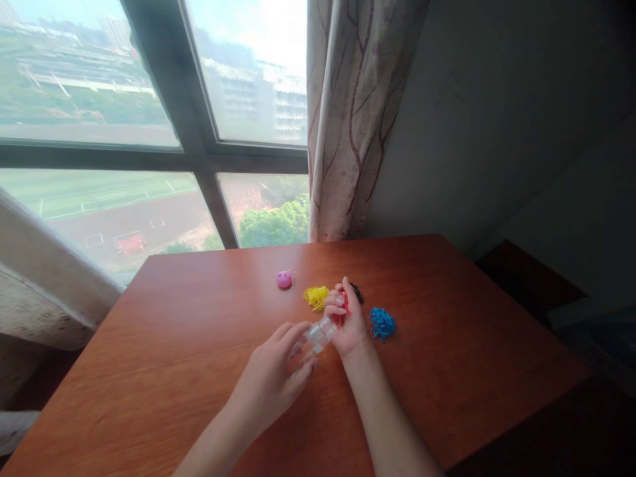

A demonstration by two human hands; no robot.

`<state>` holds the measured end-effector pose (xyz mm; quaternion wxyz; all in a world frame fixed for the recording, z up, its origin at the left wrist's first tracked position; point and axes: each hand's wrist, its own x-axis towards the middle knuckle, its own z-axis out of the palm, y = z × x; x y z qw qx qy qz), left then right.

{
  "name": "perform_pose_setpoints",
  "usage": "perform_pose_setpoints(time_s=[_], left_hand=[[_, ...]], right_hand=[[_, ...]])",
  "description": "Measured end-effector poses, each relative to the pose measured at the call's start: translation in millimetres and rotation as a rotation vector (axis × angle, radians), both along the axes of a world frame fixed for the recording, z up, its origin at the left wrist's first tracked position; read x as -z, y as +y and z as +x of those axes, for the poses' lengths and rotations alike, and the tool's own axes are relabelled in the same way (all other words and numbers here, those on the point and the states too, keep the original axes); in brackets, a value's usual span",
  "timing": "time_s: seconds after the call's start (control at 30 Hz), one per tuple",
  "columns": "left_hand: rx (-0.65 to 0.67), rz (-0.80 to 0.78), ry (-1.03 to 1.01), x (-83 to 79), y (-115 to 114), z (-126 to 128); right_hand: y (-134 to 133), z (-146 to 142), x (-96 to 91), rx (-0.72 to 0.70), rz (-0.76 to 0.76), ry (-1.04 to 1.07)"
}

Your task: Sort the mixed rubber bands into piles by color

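Note:
My left hand (275,371) is closed round a clear plastic bottle (318,336), which tilts up to the right with its neck by my other hand. My right hand (348,324) has its fingers curled over a bunch of red strings (342,311). The bottle's neck meets the base of that palm. Just behind my right hand lie a heap of yellow strings (316,297) and a partly hidden black bunch (356,292). A heap of blue strings (382,323) rests to its right.
A small round pink object (285,279) with a pale thread stands toward the back of the brown wooden table (199,344). Beyond the table's far edge are a window (199,156) and a patterned curtain (355,119). A dark wall rises at the right.

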<state>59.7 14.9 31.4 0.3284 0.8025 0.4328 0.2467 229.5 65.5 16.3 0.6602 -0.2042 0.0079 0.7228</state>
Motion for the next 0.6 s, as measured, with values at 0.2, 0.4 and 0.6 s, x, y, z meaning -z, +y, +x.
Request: perform_pose_setpoints(time_s=[0.2,0.4,0.6], left_hand=[[0.009,0.013,0.048,1.6,-2.4,-6.8],[0.014,0.012,0.092,-2.4,-4.2,-10.4],[0.026,-0.003,0.065,-3.2,-3.1,-14.1]], right_hand=[[-2.3,-7.5,0.2,0.032,-0.003,0.03],[-5.8,-14.5,-1.5,0.109,0.073,-0.099],[-8.5,-23.7,-3.3,0.151,0.115,-0.298]])
